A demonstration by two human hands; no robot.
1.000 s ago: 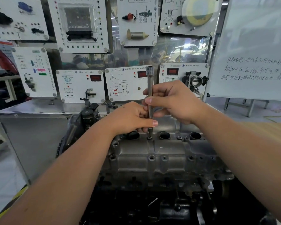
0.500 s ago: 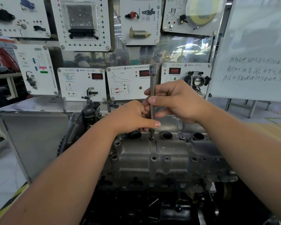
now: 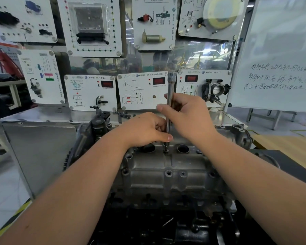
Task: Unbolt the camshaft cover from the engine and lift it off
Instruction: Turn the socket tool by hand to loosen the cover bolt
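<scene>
Right hand (image 3: 187, 115) grips extension bar (image 3: 170, 96) mid-shaft; left hand (image 3: 147, 129) pinches it low. Since a second ago we see grip unchanged, bar upright on same bolt (image 3: 165, 150). Camshaft cover (image 3: 166, 167) sits centre on engine; we judge bolt being spun out, cover not yet free.

I see the camshaft cover (image 3: 166, 167) on top of the engine (image 3: 166, 218), dead centre. Extension bar (image 3: 170, 96) upright on its rear edge, left hand (image 3: 145, 129) below right hand (image 3: 187, 115). Bench (image 3: 42, 119) behind, display panels (image 3: 90, 92) on it, whiteboard (image 3: 279, 50) right.
</scene>
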